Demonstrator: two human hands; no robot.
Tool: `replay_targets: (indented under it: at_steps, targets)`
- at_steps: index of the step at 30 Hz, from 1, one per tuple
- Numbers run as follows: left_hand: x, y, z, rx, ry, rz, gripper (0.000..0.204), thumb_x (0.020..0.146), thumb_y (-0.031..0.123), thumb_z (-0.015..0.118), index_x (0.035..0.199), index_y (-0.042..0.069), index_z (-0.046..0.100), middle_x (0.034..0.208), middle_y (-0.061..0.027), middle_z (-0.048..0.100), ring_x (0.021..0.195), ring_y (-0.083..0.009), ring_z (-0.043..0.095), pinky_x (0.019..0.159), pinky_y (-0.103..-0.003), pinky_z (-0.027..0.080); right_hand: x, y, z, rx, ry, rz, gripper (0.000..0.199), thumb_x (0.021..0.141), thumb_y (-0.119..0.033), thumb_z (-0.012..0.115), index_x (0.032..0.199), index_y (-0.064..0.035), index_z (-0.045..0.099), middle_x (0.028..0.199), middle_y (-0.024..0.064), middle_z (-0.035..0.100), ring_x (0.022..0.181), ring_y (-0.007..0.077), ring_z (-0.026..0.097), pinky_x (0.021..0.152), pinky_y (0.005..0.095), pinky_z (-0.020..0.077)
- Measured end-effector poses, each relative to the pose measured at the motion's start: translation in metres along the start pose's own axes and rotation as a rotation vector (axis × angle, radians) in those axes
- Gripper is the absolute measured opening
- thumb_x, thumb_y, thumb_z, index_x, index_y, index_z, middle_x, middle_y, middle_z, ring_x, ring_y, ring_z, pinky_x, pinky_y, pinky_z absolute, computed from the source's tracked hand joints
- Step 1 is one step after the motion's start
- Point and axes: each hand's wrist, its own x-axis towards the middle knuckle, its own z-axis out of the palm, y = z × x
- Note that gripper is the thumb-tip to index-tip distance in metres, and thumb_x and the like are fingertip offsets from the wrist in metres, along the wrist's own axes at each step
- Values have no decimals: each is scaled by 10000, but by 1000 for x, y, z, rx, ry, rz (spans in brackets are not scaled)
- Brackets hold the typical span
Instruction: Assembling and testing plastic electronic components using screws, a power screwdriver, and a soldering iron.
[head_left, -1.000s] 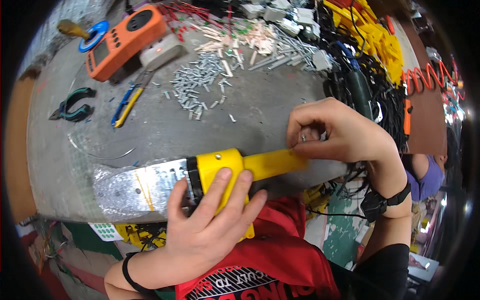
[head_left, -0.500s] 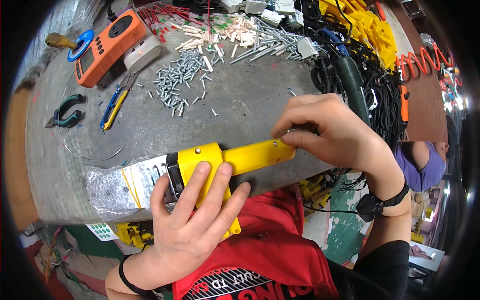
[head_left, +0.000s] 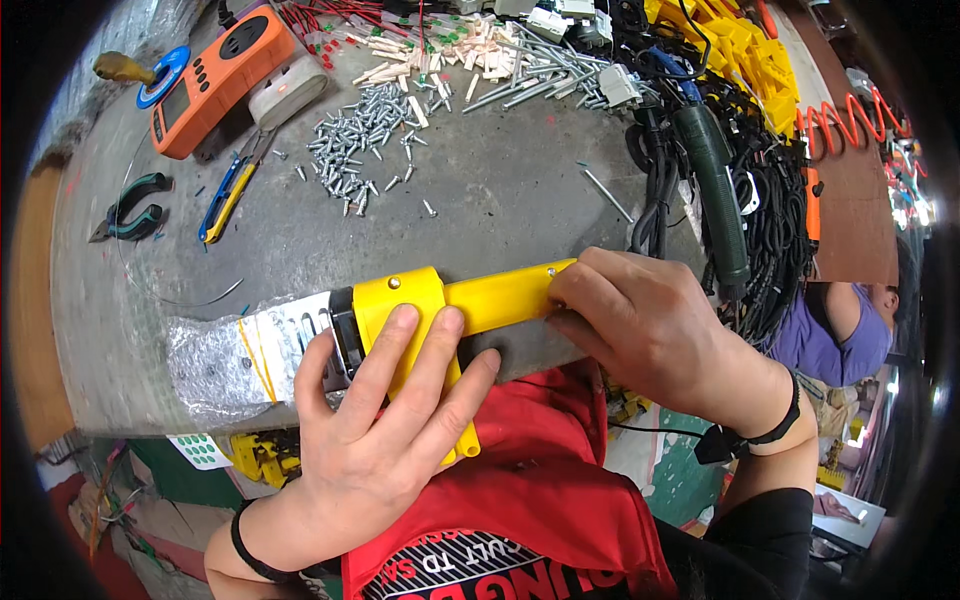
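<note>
A pistol-shaped tool with a yellow plastic body lies across the near side of the grey table. Its slotted silver barrel points left and is partly covered in bubble wrap with yellow rubber bands. My left hand holds the body down, fingers spread over the housing and thumb near the barrel's black collar. At the right end of the yellow handle, my right hand has its fingers curled around the tip. Whether those fingers also hold a small part is hidden. A long screw lies beyond my right hand.
Short screws are heaped mid-table, with long screws and pale strips behind them. An orange meter, a blue-yellow cutter and pliers lie left. A green-handled tool, black cables and yellow shells crowd the right.
My right hand has come down and nearer, from pinching at the handle's end to curling around it. The long screw behind it is now uncovered. My left hand has hardly moved.
</note>
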Motion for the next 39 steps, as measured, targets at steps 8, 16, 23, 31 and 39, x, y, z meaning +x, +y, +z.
replay_targets:
  at_steps: [8, 16, 23, 31, 39]
  targets:
    - [-4, -11, -1, 120, -61, 117, 473, 779, 458, 641, 1194, 232, 659, 1369, -111, 530, 1272, -288, 455, 1050, -509, 236, 16, 17, -17, 282, -40, 22, 172, 783, -72, 655, 914, -25, 553, 808, 117, 571, 733, 336, 611, 621, 405, 491]
    - [-3, -4, 3, 11, 17, 6, 399, 769, 225, 574, 1158, 233, 660, 1307, -20, 575, 1251, -208, 489, 1007, -506, 264, 92, 24, 10, -109, 17, -398, 101, 729, -39, 624, 823, -5, 616, 805, 146, 616, 774, 368, 640, 677, 424, 524]
    - [-2, -10, 1, 51, -2, 115, 501, 705, 409, 705, 1171, 227, 670, 1356, -86, 539, 1247, -261, 475, 989, -493, 289, 103, 25, 21, -145, 42, -340, 101, 747, -71, 609, 830, -15, 599, 787, 148, 623, 736, 336, 643, 650, 421, 512]
    - [-3, -18, 6, 74, 58, 152, 548, 715, 454, 690, 1195, 191, 673, 1344, -100, 550, 1246, -262, 492, 994, -466, 287, 9, -47, -7, 956, -418, 286, 163, 802, -48, 648, 952, 13, 631, 798, 57, 655, 721, 98, 592, 676, 261, 494]
    - [-4, -15, 4, 12, 58, 120, 620, 684, 424, 737, 1256, 206, 638, 1381, -62, 522, 1253, -257, 476, 993, -458, 300, -4, -57, 19, 852, -210, 213, 149, 803, -25, 702, 925, -3, 620, 808, 23, 621, 711, 44, 539, 625, 215, 454]
